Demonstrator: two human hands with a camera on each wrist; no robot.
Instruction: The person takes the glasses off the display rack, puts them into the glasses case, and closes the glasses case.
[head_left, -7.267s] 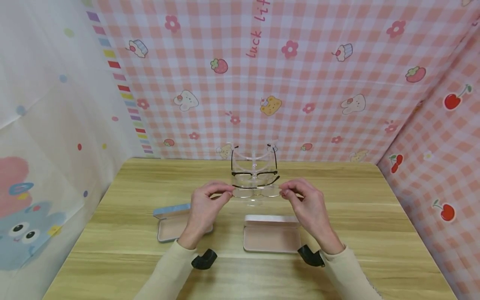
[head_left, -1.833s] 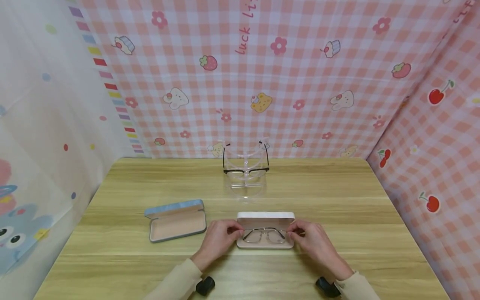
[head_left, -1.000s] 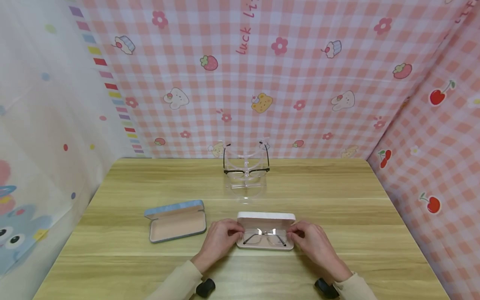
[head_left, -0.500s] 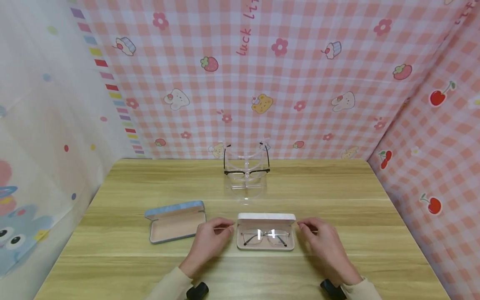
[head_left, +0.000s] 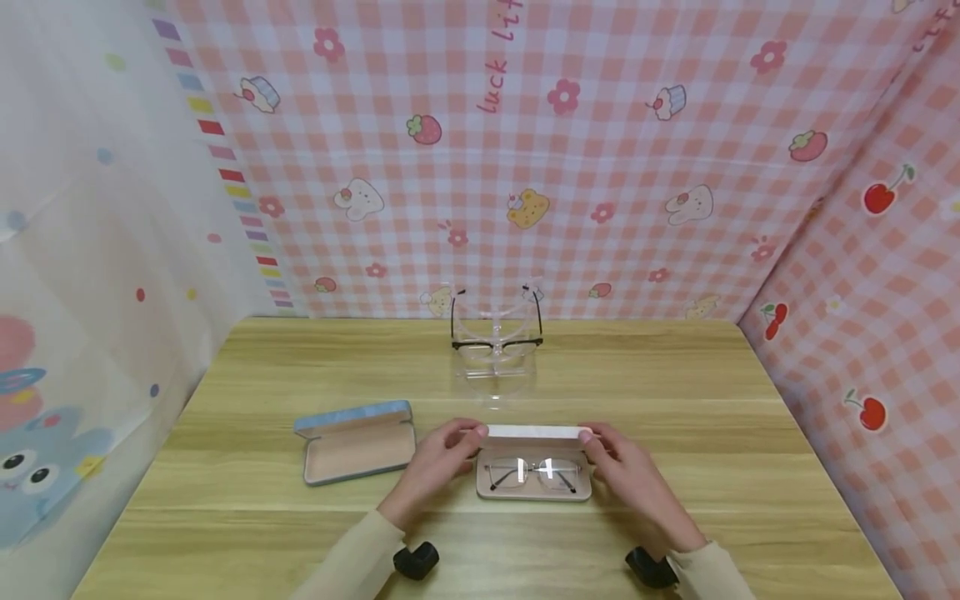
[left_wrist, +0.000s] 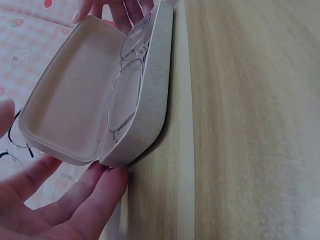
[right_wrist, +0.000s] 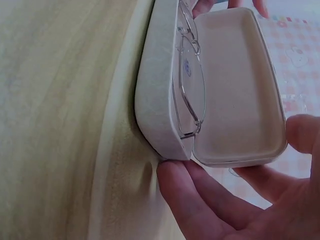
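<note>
A white eyeglass case [head_left: 534, 432] stands on the table with its lid raised. Inside it lie thin metal-framed glasses [head_left: 533, 467], lenses up, with the temples folded. At the case's left end, my left hand [head_left: 438, 458] holds the side, thumb by the lid's corner and fingertips near the hinge. On the opposite end my right hand [head_left: 628, 473] grips likewise, its thumb on the lid's edge. Both wrist views show the fingers [left_wrist: 107, 192] against the case ends, below the pale lid lining [right_wrist: 240, 90].
To the left lies a blue eyeglass case [head_left: 358, 414], lid up, with a beige lining. A clear display stand [head_left: 495, 390] at the back bears black-rimmed glasses [head_left: 474, 343]. Pink checked cloth [head_left: 600, 167] hangs behind the wooden table [head_left: 247, 533].
The metal-framed glasses came off the stand into the white case, and both hands let go of them. The hands then parted and have now closed in on the lid's two ends.
</note>
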